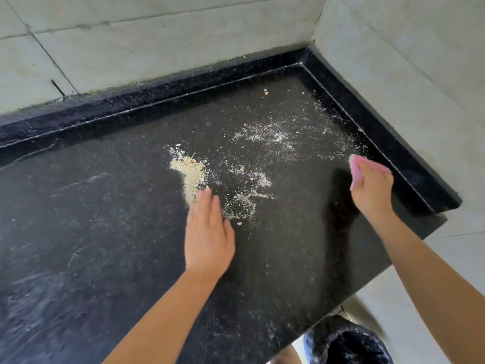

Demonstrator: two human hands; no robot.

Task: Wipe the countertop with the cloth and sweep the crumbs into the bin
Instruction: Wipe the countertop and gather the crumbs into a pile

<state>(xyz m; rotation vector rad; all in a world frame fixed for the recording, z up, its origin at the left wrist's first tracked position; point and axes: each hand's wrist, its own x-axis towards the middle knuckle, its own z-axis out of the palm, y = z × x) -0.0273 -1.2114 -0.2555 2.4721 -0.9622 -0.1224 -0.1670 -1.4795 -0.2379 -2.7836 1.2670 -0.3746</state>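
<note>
L hand [208, 232] flat, fingers straight, at edge of crumbs [190, 170] mid black tabletop [91, 232]. R hand [371, 187] grips pink cloth [355, 165] near right raised rim. Bin [349, 342] below tabletop's front corner.

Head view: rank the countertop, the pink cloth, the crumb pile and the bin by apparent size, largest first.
1. Black countertop, fills most of the view.
2. Bin, only partly in view at the bottom edge, so its true rank is unsure.
3. Crumb pile and pink cloth, look alike; the right hand hides most of the cloth.
</note>
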